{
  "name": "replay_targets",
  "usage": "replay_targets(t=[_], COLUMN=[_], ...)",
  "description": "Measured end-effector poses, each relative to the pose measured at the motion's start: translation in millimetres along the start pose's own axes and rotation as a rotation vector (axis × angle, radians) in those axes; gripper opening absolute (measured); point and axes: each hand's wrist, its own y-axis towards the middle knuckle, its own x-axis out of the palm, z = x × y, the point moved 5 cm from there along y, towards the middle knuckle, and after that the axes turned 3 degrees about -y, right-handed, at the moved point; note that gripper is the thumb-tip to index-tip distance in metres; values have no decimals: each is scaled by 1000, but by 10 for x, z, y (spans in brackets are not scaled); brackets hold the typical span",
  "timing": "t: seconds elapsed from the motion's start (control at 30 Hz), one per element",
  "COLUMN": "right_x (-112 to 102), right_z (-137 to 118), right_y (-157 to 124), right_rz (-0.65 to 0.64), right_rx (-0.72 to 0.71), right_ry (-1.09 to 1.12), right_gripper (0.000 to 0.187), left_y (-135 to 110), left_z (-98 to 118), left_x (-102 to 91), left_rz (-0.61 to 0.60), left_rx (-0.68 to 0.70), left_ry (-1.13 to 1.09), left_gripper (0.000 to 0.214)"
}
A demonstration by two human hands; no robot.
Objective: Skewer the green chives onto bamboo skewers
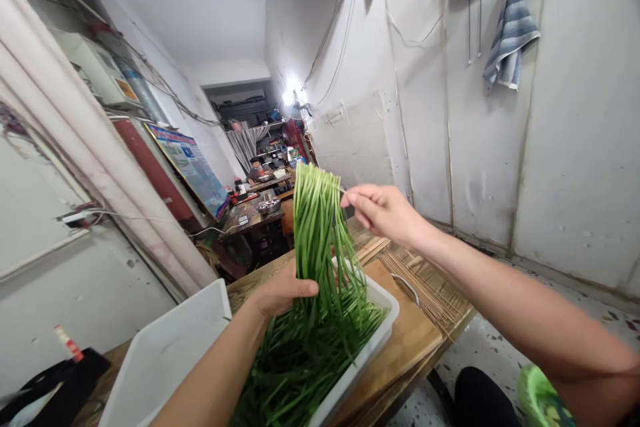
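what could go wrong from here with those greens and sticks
The bundle of greens hangs at a thin stick pinched by the right hand, with no hand at its far end, so strands might slide off if it tips. The left hand is at the hanging strands; a tug could tear some. The loose sticks lie near the table's edge and might roll off if knocked.
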Motion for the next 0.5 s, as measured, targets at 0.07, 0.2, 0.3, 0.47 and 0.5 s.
replay_targets(t=[0.07, 0.2, 0.3, 0.47, 0.5], right_x=[-42, 10, 81, 69, 42], right_z=[-36, 50, 66, 81, 164], right_y=[181, 428, 614, 1006, 1077], right_rz=[11, 1, -8, 29, 54], right_rx=[70, 150, 84, 31, 71], right_ry=[50, 105, 110, 68, 45], right_gripper=[22, 26, 25, 23, 22], left_y=[1, 137, 322, 465, 446], left_z=[-91, -180, -130, 104, 149], left_x=[15, -85, -135, -253, -354], left_rz=[-9, 108, 189, 244, 275], left_rx=[-4, 48, 90, 65, 26], left_ry=[-111, -156, -156, -129, -94], left_gripper=[70, 63, 56, 19, 15])
